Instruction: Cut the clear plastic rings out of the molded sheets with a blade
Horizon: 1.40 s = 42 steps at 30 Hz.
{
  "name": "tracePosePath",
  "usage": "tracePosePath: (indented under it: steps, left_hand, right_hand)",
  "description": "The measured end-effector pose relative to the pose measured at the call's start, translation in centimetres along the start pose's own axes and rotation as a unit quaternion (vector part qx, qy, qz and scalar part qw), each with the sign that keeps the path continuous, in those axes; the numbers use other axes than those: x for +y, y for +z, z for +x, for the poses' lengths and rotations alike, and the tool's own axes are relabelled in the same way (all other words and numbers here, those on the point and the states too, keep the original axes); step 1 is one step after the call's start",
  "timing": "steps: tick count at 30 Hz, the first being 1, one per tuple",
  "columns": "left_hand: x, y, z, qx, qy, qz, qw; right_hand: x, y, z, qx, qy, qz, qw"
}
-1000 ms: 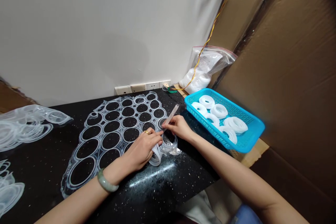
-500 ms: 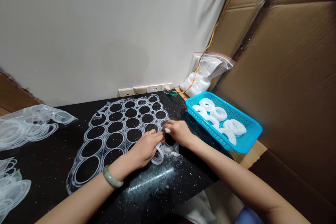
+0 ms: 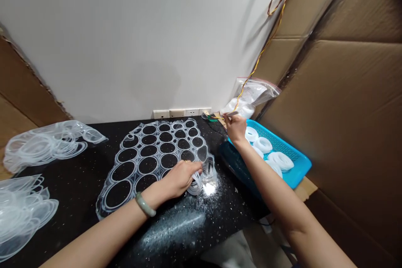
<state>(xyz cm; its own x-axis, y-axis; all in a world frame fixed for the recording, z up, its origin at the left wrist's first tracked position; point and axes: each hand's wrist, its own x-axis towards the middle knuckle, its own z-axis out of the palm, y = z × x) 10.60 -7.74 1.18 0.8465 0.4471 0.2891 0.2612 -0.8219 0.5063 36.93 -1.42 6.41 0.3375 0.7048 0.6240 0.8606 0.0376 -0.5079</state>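
A translucent silicone sheet (image 3: 137, 161) with rows of round cut-outs lies on the black speckled countertop. My left hand (image 3: 182, 175) rests over its near right part, closed around a small bunch of thin white silicone rings (image 3: 196, 186) that hang below the fingers. My right hand (image 3: 236, 126) is raised at the far left corner of the blue basket (image 3: 300, 166). Its fingers pinch a thin, flat greyish piece (image 3: 231, 114), whose kind I cannot make out. Several coiled stacks of white rings (image 3: 280, 161) lie in the basket.
Two heaps of translucent sheet scraps, a far one (image 3: 47, 144) and a near one (image 3: 23, 213), lie at the left. A clear zip bag (image 3: 256, 92) stands behind the basket. Wall sockets (image 3: 177, 113) and a yellow-brown cable (image 3: 258, 60) are at the back; cardboard (image 3: 351, 113) rises at the right.
My right hand has left the sheet's right edge and moved up and away to the basket's far corner with a thin piece. My left hand still holds the rings. The view has shifted slightly.
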Motion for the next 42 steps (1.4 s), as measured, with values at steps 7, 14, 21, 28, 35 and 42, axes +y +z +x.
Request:
tracePosePath:
  steps: [7,14,21,28,35,42]
  left_hand:
    - [-0.6,-0.8,1.0,0.208,-0.043,-0.016,0.977]
    - [-2.8,-1.1,2.4,0.182,-0.134,-0.232,0.946]
    - [-5.9,-2.8,2.3,0.154,-0.052,0.092,0.982]
    - [-6.4,-3.4,2.9,0.13,0.0,0.099,0.987]
    - [-6.5,-2.1,3.5,0.066,0.065,0.042,0.995]
    - [-6.8,-1.1,3.6,0.049,0.058,0.044,0.996]
  right_hand:
    - [-2.7,-0.2,-3.2,-0.299,0.084,0.305,0.9]
    - [-5.1,0.2,-5.1,-0.447,0.084,0.417,0.787]
    - [-1.3,4.8,-4.4,-0.352,0.097,0.281,0.888]
    - [0.2,6.7,-5.6,-0.349,0.1,0.262,0.894]
    - [-0.2,6.2,-5.5,-0.345,0.113,0.288,0.886]
    - [-0.5,6.2,-5.9,-0.34,0.107,0.287,0.889]
